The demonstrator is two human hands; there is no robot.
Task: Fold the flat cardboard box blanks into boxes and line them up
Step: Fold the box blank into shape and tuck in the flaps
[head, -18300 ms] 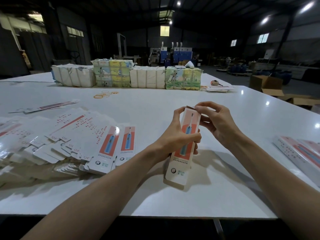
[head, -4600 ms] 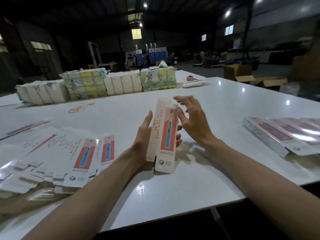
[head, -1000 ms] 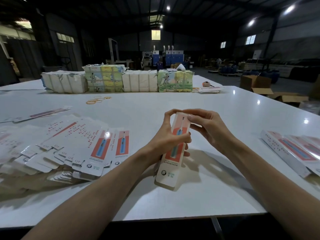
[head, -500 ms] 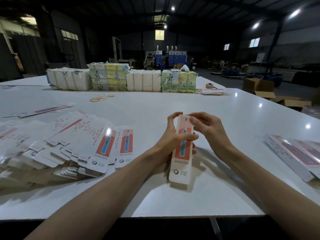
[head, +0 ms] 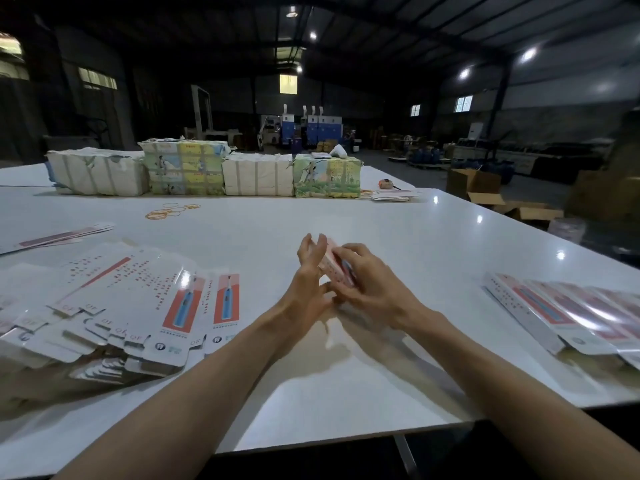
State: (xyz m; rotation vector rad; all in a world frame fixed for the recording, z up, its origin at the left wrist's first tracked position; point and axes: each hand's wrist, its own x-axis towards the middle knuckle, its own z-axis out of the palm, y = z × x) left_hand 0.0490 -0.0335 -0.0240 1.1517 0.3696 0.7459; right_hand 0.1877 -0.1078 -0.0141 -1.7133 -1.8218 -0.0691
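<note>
Box in hand: small pink and white cardboard box (head: 335, 268), up off the shiny white counter (head: 346, 216), between both hands and tipped over. Too blurry to tell which end is up.
Right hand (head: 372, 289): fingers (head: 349, 252) curled round the box, holding it tight, likely to turn it or push a flap shut.
Left hand (head: 306, 285): fingers (head: 304, 245) straight and wide, flat by the side of the box, likely to keep it steady.
Flat blanks: spread pile of flat white and red cardboard blanks (head: 145, 303) on the left, near enough to grab next.
Done boxes: row of folded white and red boxes (head: 554, 313) on the right, side by side. Probably where this one goes.
Far back: wrapped paper bundles (head: 187, 171) in a line, with yellow rubber bands (head: 169, 211) in front, well apart from the work.
</note>
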